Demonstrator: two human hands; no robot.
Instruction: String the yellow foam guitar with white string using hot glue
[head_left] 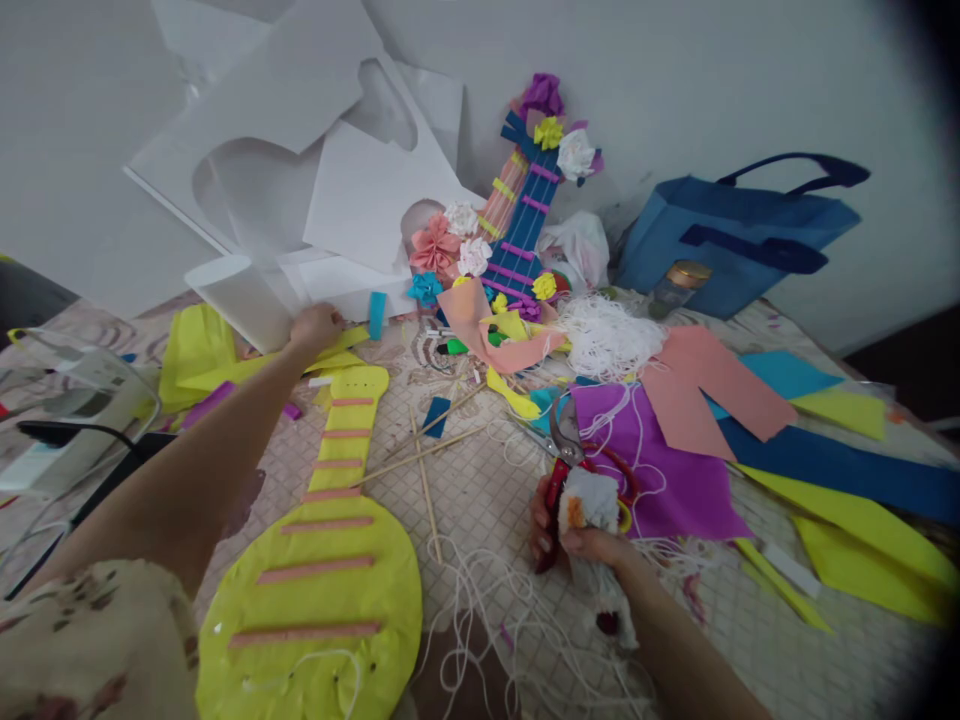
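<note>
Yellow guitar-shaped paper craft (315,560) lies on patterned tablecloth (491,505), the right hand (600,547) to its right gripping red-handled metal shears (555,487), the left hand (316,328) past its neck, hold unclear, apparently reaching, the next move likely needing loose white string (480,600) kept clear.

On the table (487,520), a paper guitar (315,548) lies near left, its neck pointing toward the back. The left hand (316,328) is beyond the neck, just right of an upright roll (247,305); a power strip (45,468) sits at far left. Thin sticks (429,500) cross right of the neck, and tangled cord (480,610) lies right of the body. Behind, cut-out boards (382,205) lean against the wall (660,80). Two other guitars (534,225) stand to their right, then a bag (675,225) with a jar (679,290) before it. A string heap (611,335) lies left of the jar, nearer. Shears (555,490) are in the right hand (604,552), paper sheets (675,480) beyond and to its right.
</note>
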